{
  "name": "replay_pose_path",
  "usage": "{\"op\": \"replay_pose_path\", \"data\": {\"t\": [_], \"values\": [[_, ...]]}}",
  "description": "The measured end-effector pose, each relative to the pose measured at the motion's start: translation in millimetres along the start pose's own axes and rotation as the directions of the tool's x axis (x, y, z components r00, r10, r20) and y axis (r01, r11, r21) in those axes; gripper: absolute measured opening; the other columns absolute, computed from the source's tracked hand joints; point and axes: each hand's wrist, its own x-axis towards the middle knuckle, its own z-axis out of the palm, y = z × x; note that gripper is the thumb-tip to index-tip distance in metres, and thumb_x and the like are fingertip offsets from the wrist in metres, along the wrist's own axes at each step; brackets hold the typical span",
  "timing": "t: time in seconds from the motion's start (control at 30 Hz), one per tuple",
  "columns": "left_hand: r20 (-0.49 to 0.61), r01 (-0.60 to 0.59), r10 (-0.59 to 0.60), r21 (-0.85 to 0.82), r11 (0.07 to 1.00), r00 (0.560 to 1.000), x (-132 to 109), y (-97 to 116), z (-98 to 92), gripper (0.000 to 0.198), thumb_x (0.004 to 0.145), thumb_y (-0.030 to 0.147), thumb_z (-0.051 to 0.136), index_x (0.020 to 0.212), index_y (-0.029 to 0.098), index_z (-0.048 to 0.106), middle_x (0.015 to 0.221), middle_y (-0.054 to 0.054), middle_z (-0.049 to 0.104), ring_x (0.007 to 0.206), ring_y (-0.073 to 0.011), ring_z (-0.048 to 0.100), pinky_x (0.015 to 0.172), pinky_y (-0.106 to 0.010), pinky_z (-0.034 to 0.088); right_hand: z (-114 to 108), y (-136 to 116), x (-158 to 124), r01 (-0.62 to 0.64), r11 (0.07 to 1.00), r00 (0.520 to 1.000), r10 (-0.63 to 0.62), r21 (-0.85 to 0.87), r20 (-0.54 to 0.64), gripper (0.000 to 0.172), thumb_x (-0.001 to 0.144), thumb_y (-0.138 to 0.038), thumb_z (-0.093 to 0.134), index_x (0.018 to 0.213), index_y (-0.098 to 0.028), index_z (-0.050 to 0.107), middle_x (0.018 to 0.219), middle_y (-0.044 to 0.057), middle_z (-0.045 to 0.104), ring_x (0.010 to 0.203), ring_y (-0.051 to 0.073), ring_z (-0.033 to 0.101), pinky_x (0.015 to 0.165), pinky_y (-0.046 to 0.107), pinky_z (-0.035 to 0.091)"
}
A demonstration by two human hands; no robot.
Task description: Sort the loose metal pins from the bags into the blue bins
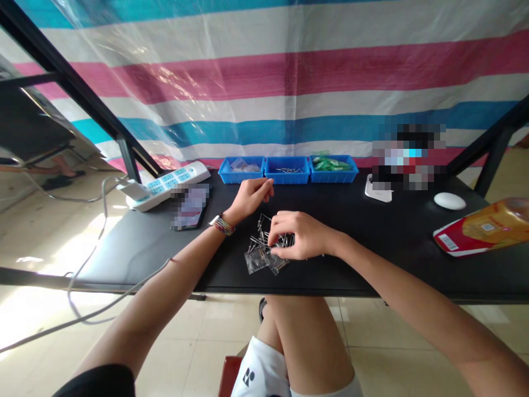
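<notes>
A pile of small silvery metal pieces [258, 241] lies on the black table, with small clear plastic bags [257, 261] at its near side. My right hand [297, 234] is over the pile's right part, fingers curled down among the pieces; what its fingertips hold, if anything, is too small to name. My left hand [251, 197] is beyond the pile, near the blue bins, its fingers bent together and their tips hard to make out. Behind stand three blue bins: the left one [242, 177] has clear bags, the middle one [287, 178] metal pieces, the right one [334, 176] green packets.
On the left are a white power strip [169, 186] with a plug and cable, and a phone [192, 207]. At the right lie a white case [378, 190], a white mouse [449, 201] and a bottle [483, 227]. A striped sheet [248, 71] hangs behind.
</notes>
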Motion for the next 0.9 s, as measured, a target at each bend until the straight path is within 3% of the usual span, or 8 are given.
{"op": "replay_pose_path", "data": {"t": [0.13, 0.2, 0.4, 0.57, 0.67, 0.77, 0.83, 0.9], "values": [[-0.002, -0.007, 0.007, -0.003, 1.000, 1.000, 0, 1, -0.5, 0.058, 0.108, 0.062, 0.049, 0.074, 0.018, 0.070, 0.061, -0.003, 0.067, 0.060, -0.0153, 0.062, 0.063, -0.027, 0.046, 4, -13, -3, 0.059, 0.990, 0.985, -0.037, -0.125, 0.169, 0.030, 0.078, -0.038, 0.096, 0.096, -0.020, 0.079, 0.098, 0.005, 0.071, 0.092, 0.023, 0.063, 0.085, 0.036, 0.051], [-0.006, -0.009, 0.009, -0.006, 1.000, 1.000, 0, 2, -0.8, 0.058, 0.107, 0.062, 0.050, 0.073, 0.019, 0.070, 0.060, -0.003, 0.066, 0.059, -0.0154, 0.061, 0.063, -0.027, 0.045, 4, -15, -3, 0.089, 0.979, 0.978, -0.051, -0.183, 0.203, 0.028, 0.079, -0.034, 0.094, 0.097, -0.021, 0.079, 0.099, 0.005, 0.070, 0.093, 0.024, 0.063, 0.088, 0.037, 0.051], [0.004, 0.013, -0.012, -0.036, 0.999, 1.000, 0, 3, 0.3, 0.060, 0.106, 0.066, 0.051, 0.073, 0.020, 0.069, 0.062, -0.003, 0.067, 0.060, -0.0170, 0.061, 0.064, -0.029, 0.045, 10, -11, -2, 0.172, 0.926, 0.979, -0.122, -0.336, 0.165, 0.002, 0.089, -0.019, 0.076, 0.088, -0.020, 0.076, 0.099, 0.007, 0.073, 0.092, 0.023, 0.060, 0.086, 0.038, 0.048], [0.024, 0.015, -0.015, -0.025, 1.000, 1.000, -1, 3, 1.4, 0.061, 0.107, 0.066, 0.048, 0.074, 0.020, 0.070, 0.063, -0.004, 0.067, 0.060, -0.0170, 0.060, 0.063, -0.029, 0.044, 16, 2, 0, 0.188, 0.913, 0.982, -0.175, -0.361, 0.069, 0.017, 0.096, -0.015, 0.067, 0.081, -0.020, 0.072, 0.103, 0.009, 0.074, 0.093, 0.023, 0.060, 0.088, 0.039, 0.049], [0.033, 0.007, -0.006, -0.029, 1.000, 0.999, -1, 3, 1.7, 0.058, 0.108, 0.062, 0.049, 0.074, 0.019, 0.070, 0.063, -0.003, 0.067, 0.060, -0.0165, 0.060, 0.064, -0.029, 0.045, 16, 6, 1, 0.121, 0.965, 0.987, -0.141, -0.233, -0.073, 0.016, 0.095, -0.012, 0.065, 0.082, -0.020, 0.070, 0.101, 0.008, 0.073, 0.091, 0.022, 0.062, 0.090, 0.038, 0.052], [0.056, -0.014, 0.018, -0.074, 0.997, 0.998, -1, 4, 1.9, 0.053, 0.108, 0.057, 0.050, 0.078, 0.018, 0.070, 0.064, -0.003, 0.067, 0.061, -0.0160, 0.062, 0.065, -0.028, 0.047, 14, 12, 3, -0.031, 0.999, 0.953, 0.037, 0.024, -0.300, 0.015, 0.097, -0.017, 0.063, 0.083, -0.020, 0.070, 0.093, 0.005, 0.070, 0.081, 0.018, 0.063, 0.080, 0.033, 0.054], [0.058, -0.031, 0.038, -0.122, 0.992, 0.998, -1, 4, 1.8, 0.044, 0.107, 0.053, 0.053, 0.089, 0.017, 0.072, 0.069, -0.003, 0.068, 0.064, -0.0160, 0.064, 0.066, -0.028, 0.050, 12, 20, 5, -0.139, 0.959, 0.876, 0.235, 0.247, -0.421, 0.020, 0.101, -0.031, 0.064, 0.085, -0.020, 0.071, 0.086, 0.003, 0.068, 0.072, 0.015, 0.062, 0.067, 0.030, 0.053], [0.035, -0.058, 0.063, -0.131, 0.990, 0.997, -1, 5, 0.8, 0.034, 0.105, 0.047, 0.059, 0.110, 0.017, 0.073, 0.081, -0.003, 0.072, 0.067, -0.0155, 0.065, 0.066, -0.027, 0.052, 10, 32, 7, -0.201, 0.852, 0.769, 0.444, 0.484, -0.461, 0.033, 0.098, -0.051, 0.069, 0.087, -0.020, 0.072, 0.078, 0.002, 0.067, 0.065, 0.015, 0.062, 0.059, 0.028, 0.054]]}}
